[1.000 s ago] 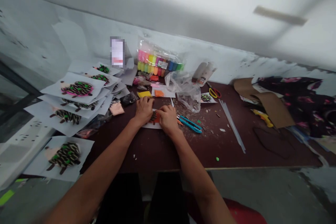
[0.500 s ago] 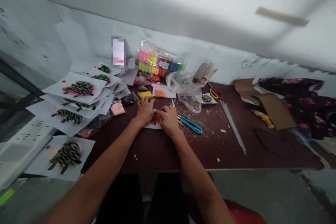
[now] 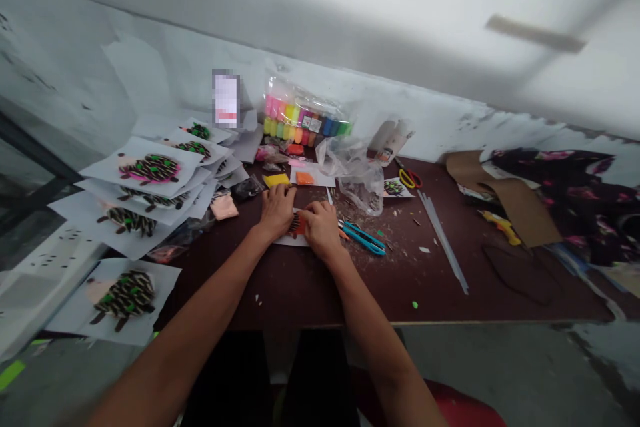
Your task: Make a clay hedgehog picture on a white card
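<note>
Pressing flat, the left hand [image 3: 276,212] pins a white paper card [image 3: 286,239], long axis crosswise, its orange shape [image 3: 300,225] bearing dark strips [image 3: 294,223] pointing wallward; the curled right hand [image 3: 321,230] covers its right end, grip unclear.

On the dark wooden table [image 3: 280,293], seven hedgehog pictures [image 3: 150,169] on white paper show: six at its left end and one small one [image 3: 393,187] near its far edge. At the table's middle are one left hand [image 3: 277,212], one right hand [image 3: 321,230] and one paper sheet [image 3: 287,239] beneath them. Also on the table are one bag of clay tubs [image 3: 306,113], one crumpled plastic bag [image 3: 354,177], one pair of scissors [image 3: 410,179], one blue craft knife [image 3: 364,238], two long clear strips [image 3: 443,240] and one yellow glue gun [image 3: 501,227].
</note>
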`<state>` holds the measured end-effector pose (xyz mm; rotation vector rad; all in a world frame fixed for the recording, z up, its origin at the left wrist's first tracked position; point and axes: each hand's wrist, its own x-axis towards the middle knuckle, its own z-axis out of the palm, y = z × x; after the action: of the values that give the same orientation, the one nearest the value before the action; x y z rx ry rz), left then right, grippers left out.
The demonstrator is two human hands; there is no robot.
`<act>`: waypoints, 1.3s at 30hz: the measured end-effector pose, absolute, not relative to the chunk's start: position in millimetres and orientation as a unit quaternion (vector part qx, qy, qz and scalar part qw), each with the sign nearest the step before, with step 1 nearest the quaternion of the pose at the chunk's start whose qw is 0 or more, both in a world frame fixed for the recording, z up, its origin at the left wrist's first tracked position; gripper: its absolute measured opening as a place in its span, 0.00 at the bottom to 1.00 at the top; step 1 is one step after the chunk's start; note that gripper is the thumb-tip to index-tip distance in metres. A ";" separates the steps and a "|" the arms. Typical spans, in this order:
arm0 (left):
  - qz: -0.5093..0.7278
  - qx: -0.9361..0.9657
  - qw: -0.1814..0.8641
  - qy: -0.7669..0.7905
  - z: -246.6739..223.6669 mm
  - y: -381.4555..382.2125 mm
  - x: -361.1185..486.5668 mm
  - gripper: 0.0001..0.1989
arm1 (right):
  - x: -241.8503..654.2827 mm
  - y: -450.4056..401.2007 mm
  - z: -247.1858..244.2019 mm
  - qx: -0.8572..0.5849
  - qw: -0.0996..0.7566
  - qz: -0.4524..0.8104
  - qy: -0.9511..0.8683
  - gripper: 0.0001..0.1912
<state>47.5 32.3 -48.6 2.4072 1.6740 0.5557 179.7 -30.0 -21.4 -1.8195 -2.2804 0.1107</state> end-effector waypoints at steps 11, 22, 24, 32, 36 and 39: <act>0.230 0.789 0.104 0.559 -50.2 34.5 47.0 0.19 | 180.9 -30.5 -21.5 -0.623 0.117 0.036 -0.773 0.17; 0.388 0.731 0.201 0.524 -51.5 57.5 23.7 0.16 | 182.8 -29.0 -20.2 -0.644 0.121 0.036 -0.755 0.18; 0.381 0.731 0.209 0.526 -51.0 58.2 20.4 0.15 | 185.1 -28.0 -21.1 -0.647 0.134 0.037 -0.749 0.18; 0.338 0.770 0.188 0.507 -54.6 54.9 21.7 0.12 | 208.3 -23.7 -18.9 -0.715 0.165 0.020 -0.679 0.14; 0.324 0.785 0.185 0.495 -57.0 55.6 20.6 0.10 | 212.4 -22.7 -17.1 -0.735 0.148 0.024 -0.661 0.12; 0.313 0.791 0.185 0.493 -57.7 56.9 19.5 0.10 | 212.4 -22.0 -17.5 -0.737 0.144 0.023 -0.659 0.12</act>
<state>19.5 56.9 -57.7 2.2275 1.3884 0.8816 212.4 -22.0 -17.5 -2.1250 -1.9007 0.0677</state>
